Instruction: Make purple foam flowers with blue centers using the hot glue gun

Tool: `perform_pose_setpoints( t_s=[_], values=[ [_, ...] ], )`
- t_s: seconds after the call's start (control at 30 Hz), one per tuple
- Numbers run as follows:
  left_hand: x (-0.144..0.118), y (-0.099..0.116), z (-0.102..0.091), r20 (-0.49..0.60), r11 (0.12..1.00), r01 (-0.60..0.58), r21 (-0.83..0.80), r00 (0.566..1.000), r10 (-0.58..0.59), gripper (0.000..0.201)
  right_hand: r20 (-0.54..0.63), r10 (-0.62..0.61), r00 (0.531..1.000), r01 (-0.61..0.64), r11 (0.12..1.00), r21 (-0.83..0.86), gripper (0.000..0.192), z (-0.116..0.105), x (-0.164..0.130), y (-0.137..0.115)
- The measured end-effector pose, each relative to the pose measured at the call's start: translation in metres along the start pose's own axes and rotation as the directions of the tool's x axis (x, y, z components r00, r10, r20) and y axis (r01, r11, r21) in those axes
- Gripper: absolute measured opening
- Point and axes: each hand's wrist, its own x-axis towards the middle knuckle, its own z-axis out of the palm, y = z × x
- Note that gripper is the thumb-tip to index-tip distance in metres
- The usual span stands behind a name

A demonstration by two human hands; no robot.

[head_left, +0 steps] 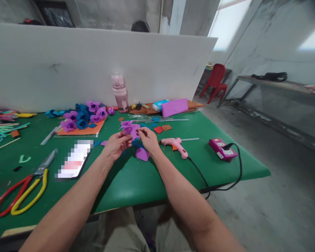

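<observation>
Two forearms are reaching forward from the lower edge, converging over the green table (152, 182), elbows low, wrists slightly raised. Left hand (117, 144): palm turned inward, fingers curling, thumb and fingertips pinching the lower part of a purple flower (130, 129). Right hand (147, 139): knuckles up, fingers bending toward the left hand, fingertips pressing on the same flower from the right. The flower is being held just above the table, between both hands, near the table's middle.

Purple petal (142, 154): lying flat just below the right hand. Pink glue gun (176, 145): lying just right of the right wrist, its black cord trailing off the table edge. Pink power strip (222, 149): farther right. Scissors (23, 189), red and yellow handles: lying well left. Finished flowers (84, 117), purple and blue: sitting on an orange sheet beyond the left hand. Pink bottle (120, 92): standing against the white board (68, 63).
</observation>
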Motion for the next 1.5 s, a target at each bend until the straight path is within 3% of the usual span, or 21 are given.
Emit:
perform_pose_setpoints(
  t_s=[0.43,0.7,0.87,0.97,1.13,1.23,1.3,1.4,1.5],
  values=[
    [0.000,-0.005,0.001,0.058,0.998,-0.054,-0.044,0.997,0.056,0.031,0.124,-0.107,0.987,0.109,0.994,-0.013,0.022,0.008,-0.003,0.003],
    [-0.001,-0.005,0.005,0.056,0.994,-0.055,-0.091,0.997,0.060,0.026,0.089,-0.175,0.980,0.181,0.981,-0.062,0.023,0.007,-0.006,0.001],
    [0.001,-0.007,0.005,0.052,0.995,-0.027,-0.098,0.998,0.032,0.021,0.066,-0.157,0.985,0.161,0.986,-0.052,0.025,0.002,-0.002,-0.002],
    [0.002,-0.009,0.005,0.030,0.995,-0.028,-0.090,0.999,0.031,0.020,-0.016,-0.128,0.992,0.126,0.988,-0.087,0.027,-0.004,-0.003,-0.005],
    [0.004,-0.010,0.001,0.014,0.994,-0.019,-0.106,1.000,0.021,0.021,-0.155,-0.082,0.984,0.059,0.987,-0.147,0.029,-0.040,-0.027,-0.006],
    [0.004,-0.007,0.001,0.019,0.991,-0.013,-0.134,1.000,0.016,0.020,-0.225,-0.152,0.962,0.064,0.933,-0.355,0.029,-0.081,-0.049,-0.004],
    [0.004,-0.004,0.000,0.023,0.988,-0.009,-0.153,1.000,0.013,0.019,-0.270,-0.161,0.949,0.000,0.859,-0.513,0.028,-0.110,-0.061,-0.003],
    [0.005,-0.002,-0.001,0.028,0.982,0.003,-0.188,1.000,0.002,0.018,-0.271,0.014,0.963,-0.199,0.714,-0.672,0.026,-0.143,-0.069,0.000],
    [0.008,-0.002,-0.004,0.027,0.978,0.019,-0.210,1.000,-0.014,0.015,-0.203,0.210,0.956,-0.289,0.573,-0.767,0.027,-0.155,-0.067,0.004]
  ],
)
